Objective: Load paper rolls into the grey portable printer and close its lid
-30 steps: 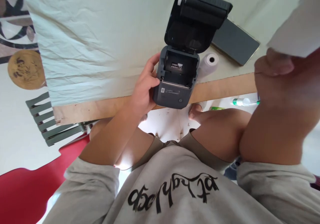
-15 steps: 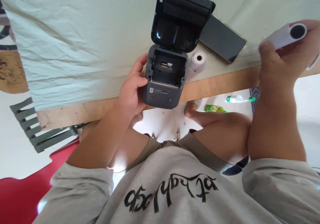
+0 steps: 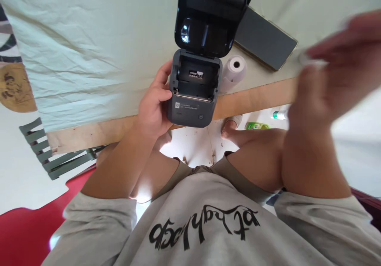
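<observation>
My left hand (image 3: 154, 107) is closed around the left side of a small dark grey label printer (image 3: 192, 113), its thumb on the front edge. The printer's glossy black lid (image 3: 205, 32) is swung up, and the paper bay shows a small printed sticker inside, with no roll in it. Just right of the printer, a white paper roll (image 3: 235, 67) stands on end. My right hand (image 3: 336, 64) is raised at the right over the table edge, smeared by motion. A small whitish patch shows at its fingertips; whether it holds anything cannot be made out.
A dark phone (image 3: 264, 42) lies on the pale green cloth (image 3: 104, 52) behind the roll. The table's wooden edge (image 3: 98, 133) runs across in front of me. Below are a green-labelled bottle (image 3: 256, 126), a red chair (image 3: 32, 230) and a dark green slatted seat (image 3: 38, 147).
My right hand has turned and moved slightly left; the white roll seen in it before is no longer visible. My left hand and the printer have shifted only slightly in view.
</observation>
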A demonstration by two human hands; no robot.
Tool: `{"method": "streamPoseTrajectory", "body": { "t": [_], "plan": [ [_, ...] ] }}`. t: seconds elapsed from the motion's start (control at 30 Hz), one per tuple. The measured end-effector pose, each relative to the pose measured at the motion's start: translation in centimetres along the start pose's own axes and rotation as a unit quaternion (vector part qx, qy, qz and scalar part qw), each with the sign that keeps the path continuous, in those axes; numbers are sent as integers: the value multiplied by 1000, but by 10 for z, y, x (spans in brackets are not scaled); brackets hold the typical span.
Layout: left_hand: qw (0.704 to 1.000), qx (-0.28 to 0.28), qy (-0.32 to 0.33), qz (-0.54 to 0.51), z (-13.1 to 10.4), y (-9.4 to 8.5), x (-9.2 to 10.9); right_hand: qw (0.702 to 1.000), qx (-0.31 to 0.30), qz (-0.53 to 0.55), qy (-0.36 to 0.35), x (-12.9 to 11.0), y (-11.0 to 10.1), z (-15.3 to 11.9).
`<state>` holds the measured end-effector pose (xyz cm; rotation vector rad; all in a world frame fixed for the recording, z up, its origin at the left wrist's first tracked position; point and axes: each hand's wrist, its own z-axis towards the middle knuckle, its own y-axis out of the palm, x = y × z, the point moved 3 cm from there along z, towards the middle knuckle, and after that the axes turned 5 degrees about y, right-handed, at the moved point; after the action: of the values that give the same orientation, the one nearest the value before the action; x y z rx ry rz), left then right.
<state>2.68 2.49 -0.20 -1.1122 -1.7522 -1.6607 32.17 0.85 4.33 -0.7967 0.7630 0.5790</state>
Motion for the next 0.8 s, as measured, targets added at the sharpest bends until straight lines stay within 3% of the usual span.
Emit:
{"method": "streamPoseTrajectory", "body": {
  "t": [0.03, 0.07, 0.13, 0.27, 0.53, 0.67, 0.73, 0.8],
  "plan": [
    [1000, -1, -4, 5, 0, 1, 0, 990, -81, 17, -113, -22, 17, -10],
    [1000, 0, -11, 12, 0, 1, 1, 978, -150, 14, -147, -38, 35, -18],
    [1000, 5, -18, 25, -1, 3, 3, 961, -239, -42, -133, -54, 67, -27],
    [1000, 16, -11, 23, -2, 4, 5, 957, -249, -132, -67, -55, 98, -27],
    [1000, -13, -4, -9, -1, 0, -1, 938, -251, -234, -47, -41, 99, -26],
    [1000, -10, 5, -12, -2, -2, -2, 963, -247, -101, -22, -32, 94, -19],
    [1000, -6, 6, -23, -2, -2, -3, 968, -240, 36, 66, -20, 93, -13],
    [999, -13, 12, -33, -1, -1, -3, 936, -246, 162, 193, -5, 95, -9]
  ]
}}
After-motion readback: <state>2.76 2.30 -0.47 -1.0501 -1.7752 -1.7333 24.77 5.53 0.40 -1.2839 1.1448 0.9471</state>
